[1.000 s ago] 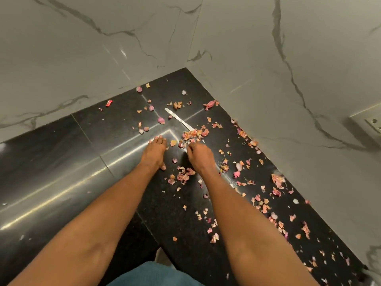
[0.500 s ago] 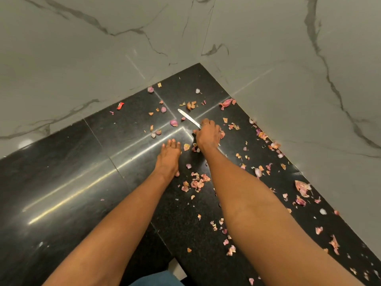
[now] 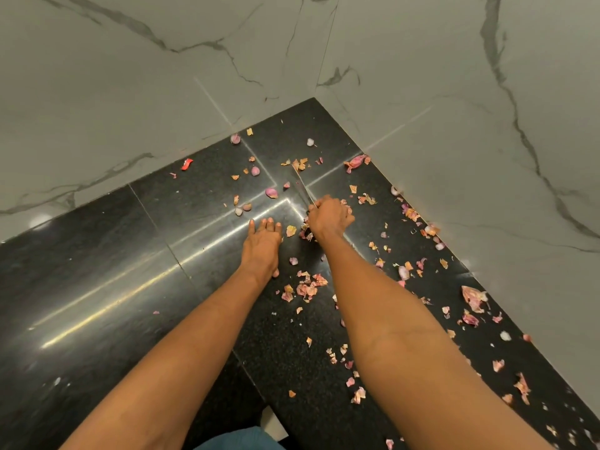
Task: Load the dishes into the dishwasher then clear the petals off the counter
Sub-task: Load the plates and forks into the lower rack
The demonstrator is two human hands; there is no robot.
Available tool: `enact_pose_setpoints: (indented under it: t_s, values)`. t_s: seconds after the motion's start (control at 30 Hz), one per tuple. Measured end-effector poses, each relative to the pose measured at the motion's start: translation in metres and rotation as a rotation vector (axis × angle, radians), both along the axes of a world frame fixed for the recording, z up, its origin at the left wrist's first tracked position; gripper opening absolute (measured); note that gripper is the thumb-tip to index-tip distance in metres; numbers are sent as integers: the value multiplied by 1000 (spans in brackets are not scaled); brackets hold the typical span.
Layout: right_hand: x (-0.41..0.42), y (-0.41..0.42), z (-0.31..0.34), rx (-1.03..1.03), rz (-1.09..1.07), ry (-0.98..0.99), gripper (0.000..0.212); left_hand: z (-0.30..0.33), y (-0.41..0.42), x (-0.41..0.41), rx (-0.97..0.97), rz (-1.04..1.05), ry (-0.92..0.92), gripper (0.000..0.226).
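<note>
Around both hands: petals (image 3: pixel 306 287); right hand (image 3: pixel 329 217) grips knife (image 3: pixel 303 190).

The bench (image 3: pixel 97 287) runs into a corner where two walls (image 3: pixel 130 76) meet. Petals (image 3: pixel 306 287) lie scattered on it, most along the right wall and toward the corner. The left hand (image 3: pixel 261 246) rests on the bench, left of the right hand (image 3: pixel 329 217). A knife (image 3: pixel 302 188) lies on the bench beyond the right hand, pointing toward the corner, its near end under that hand.
</note>
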State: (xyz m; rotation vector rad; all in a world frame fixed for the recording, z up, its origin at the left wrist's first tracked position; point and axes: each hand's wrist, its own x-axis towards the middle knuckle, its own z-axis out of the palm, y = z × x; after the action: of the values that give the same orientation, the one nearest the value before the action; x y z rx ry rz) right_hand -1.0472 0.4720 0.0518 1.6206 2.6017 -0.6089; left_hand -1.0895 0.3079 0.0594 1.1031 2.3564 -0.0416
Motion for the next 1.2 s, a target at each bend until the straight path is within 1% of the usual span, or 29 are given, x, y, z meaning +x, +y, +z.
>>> enact_pose_setpoints:
  t_s: [0.1,0.17,0.27,0.33,0.5,0.6,0.63,0.7,0.73,0.77,0.8,0.87,0.93,0.97,1.07,1.1,1.2]
  values:
    - [28,-6,3,-32,-92,199,6,1,-2,-1,-4,-17,5,136]
    - [47,-11,5,-36,-125,268,2,3,-1,-1,-12,-34,21,135]
    - [73,-21,9,-16,-132,281,7,8,1,0,-36,-57,48,134]
    - [90,-29,14,-16,-117,285,6,11,0,-1,-49,-75,53,133]
    - [133,-47,32,-37,10,218,5,12,-7,4,-45,-121,85,130]
    - [155,-57,45,-102,56,232,8,14,-12,12,-22,-180,131,114]
    - [162,-60,48,-110,67,228,8,17,-14,16,9,-209,156,104]
    - [177,-66,54,-120,68,214,6,24,-20,27,134,-227,182,73]
    - [184,-69,57,-131,59,212,6,28,-23,33,214,-209,184,58]
    - [190,-71,59,-147,50,220,7,33,-25,39,295,-182,177,49]
    - [196,-73,64,-166,43,235,9,38,-27,45,363,-157,164,48]
    - [208,-78,75,-197,46,265,11,44,-27,59,471,-151,122,56]
    - [218,-85,85,-210,54,288,12,49,-26,76,563,-225,115,63]
    - [224,-87,88,-208,48,307,12,51,-25,84,597,-280,120,59]
    - [249,-94,92,-199,24,330,14,55,-23,106,601,-462,185,23]
    - [261,-97,92,-211,18,332,15,56,-23,113,578,-506,201,19]
    - [301,-105,87,-210,-71,382,16,55,-21,136,523,-612,230,30]
